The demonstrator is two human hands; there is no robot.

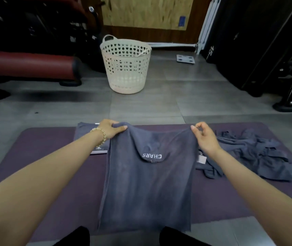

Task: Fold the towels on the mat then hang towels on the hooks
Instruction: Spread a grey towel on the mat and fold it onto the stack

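A grey-blue towel (147, 189) with white "CHARS" lettering hangs in front of me over the purple mat (49, 157). My left hand (109, 128) grips its upper left corner, and my right hand (205, 137) pinches the upper right corner. The top edge sags between my hands. A folded grey towel (85, 134) lies flat on the mat behind my left wrist. Crumpled grey towels (253, 155) are heaped on the mat to the right. No hooks are in view.
A cream perforated laundry basket (126, 66) stands on the grey floor beyond the mat. A red padded bench (28, 64) is at the far left, black gym equipment (265, 50) at the far right, and a bathroom scale (185, 59) lies near the wall.
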